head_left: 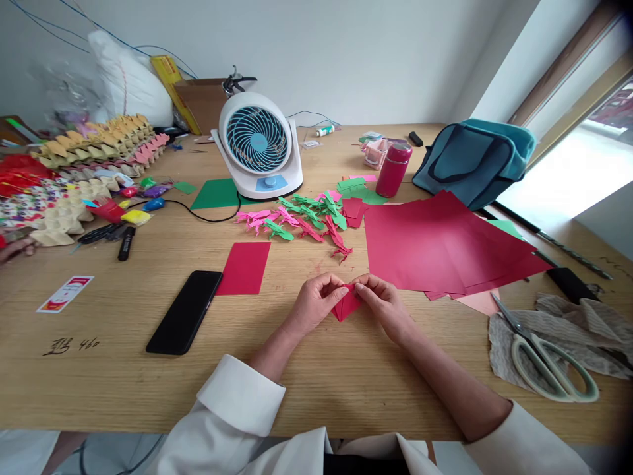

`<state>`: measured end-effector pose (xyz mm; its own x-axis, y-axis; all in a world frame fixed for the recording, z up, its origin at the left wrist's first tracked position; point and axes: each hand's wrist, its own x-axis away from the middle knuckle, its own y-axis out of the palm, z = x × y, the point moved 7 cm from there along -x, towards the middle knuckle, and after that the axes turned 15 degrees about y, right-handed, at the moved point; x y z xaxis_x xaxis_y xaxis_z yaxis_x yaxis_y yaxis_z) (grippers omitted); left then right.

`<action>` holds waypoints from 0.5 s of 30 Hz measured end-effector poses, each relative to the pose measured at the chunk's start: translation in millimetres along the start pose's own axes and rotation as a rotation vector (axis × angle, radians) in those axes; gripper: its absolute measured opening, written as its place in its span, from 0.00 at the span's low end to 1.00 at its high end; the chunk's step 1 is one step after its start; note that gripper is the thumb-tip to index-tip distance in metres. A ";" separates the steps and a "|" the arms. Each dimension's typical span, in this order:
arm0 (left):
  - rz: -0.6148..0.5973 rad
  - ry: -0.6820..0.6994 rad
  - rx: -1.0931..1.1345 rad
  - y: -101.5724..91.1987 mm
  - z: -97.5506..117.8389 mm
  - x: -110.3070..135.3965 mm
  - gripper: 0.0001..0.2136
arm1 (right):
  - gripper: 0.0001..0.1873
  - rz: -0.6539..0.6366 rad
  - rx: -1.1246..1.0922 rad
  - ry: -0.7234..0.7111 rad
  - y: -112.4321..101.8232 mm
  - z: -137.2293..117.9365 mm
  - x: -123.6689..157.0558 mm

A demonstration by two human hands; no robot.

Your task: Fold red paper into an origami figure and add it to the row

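Between my hands is a small piece of folded red paper [345,307], its lower end coming to a point. My left hand [319,300] pinches its upper left edge between thumb and fingers. On the other side, my right hand [382,302] pinches the upper right edge, and the two thumbs nearly meet. Fingers cover part of the paper's top. Just beyond lie several folded paper figures [309,214] in pink, green and red. A flat red paper sheet [246,267] rests to the left, partly beside a black phone [184,313].
Large red sheets [445,244] spread at the right, near scissors [548,363] on a crumpled cloth [504,346]. Behind stand a white fan [258,142], a red bottle [394,170] and a blue bag [472,161]. Egg trays [99,145] and another person's hand [17,249] are at far left.
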<state>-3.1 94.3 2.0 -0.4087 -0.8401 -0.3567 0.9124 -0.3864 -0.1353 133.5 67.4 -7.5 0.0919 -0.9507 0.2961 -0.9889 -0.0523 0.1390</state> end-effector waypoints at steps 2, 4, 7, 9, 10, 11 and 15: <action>0.008 -0.020 0.030 0.8 -2.3 0.9 0.09 | 0.19 0.010 -0.015 0.013 -0.2 0.1 0.2; 0.019 -0.036 0.076 1.3 -4.5 1.6 0.09 | 0.19 0.020 -0.020 0.018 -0.5 -0.2 0.4; 0.041 -0.032 0.130 0.7 -6.2 1.3 0.09 | 0.18 0.029 -0.018 0.009 -0.7 -1.5 0.9; 0.053 -0.024 0.140 -0.1 -6.3 0.7 0.08 | 0.17 0.037 -0.019 -0.005 -1.3 -2.6 1.4; 0.059 -0.021 0.142 -0.5 -6.0 0.4 0.09 | 0.16 0.040 -0.024 -0.012 -1.6 -3.1 1.6; 0.067 -0.017 0.141 -1.0 -5.6 0.1 0.09 | 0.16 0.043 -0.032 -0.020 -2.0 -3.5 1.7; 0.113 -0.007 0.158 -3.5 -3.1 0.1 0.10 | 0.15 0.042 -0.057 -0.035 -2.7 -3.9 2.0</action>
<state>-6.3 96.8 -0.4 -0.3041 -0.8839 -0.3553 0.9377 -0.3435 0.0520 136.9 66.8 -3.6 0.0454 -0.9619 0.2694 -0.9835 0.0043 0.1811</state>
